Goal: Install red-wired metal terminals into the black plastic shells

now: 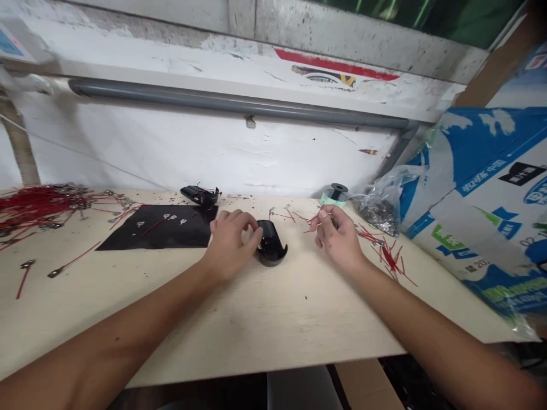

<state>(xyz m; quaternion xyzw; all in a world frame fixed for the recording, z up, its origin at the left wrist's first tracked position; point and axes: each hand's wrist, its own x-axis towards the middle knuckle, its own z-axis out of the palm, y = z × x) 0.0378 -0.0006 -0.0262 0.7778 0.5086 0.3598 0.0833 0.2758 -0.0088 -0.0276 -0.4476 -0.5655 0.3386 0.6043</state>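
Note:
A black, curved plastic housing (270,246) lies on the pale table in front of me. My left hand (233,242) is at its left edge, the fingers curled and the thumb against the side; part of the grip is hidden. To the right, my right hand (335,230) is closed in a pinch just above the tabletop. Between its thumb and fingers is a thin red wire (315,216), whose far end is hard to make out. Short red wires (290,215) and small metal tabs lie between the hands, behind the housing.
A pile of red wires with metal tabs (38,208) covers the far left. Beside it lies a black sheet (160,228), with another black housing (200,195) behind. At right are a spool (339,191), a clear bag of metal pieces (380,213), cut red wires (392,261) and a blue-white carton (482,199).

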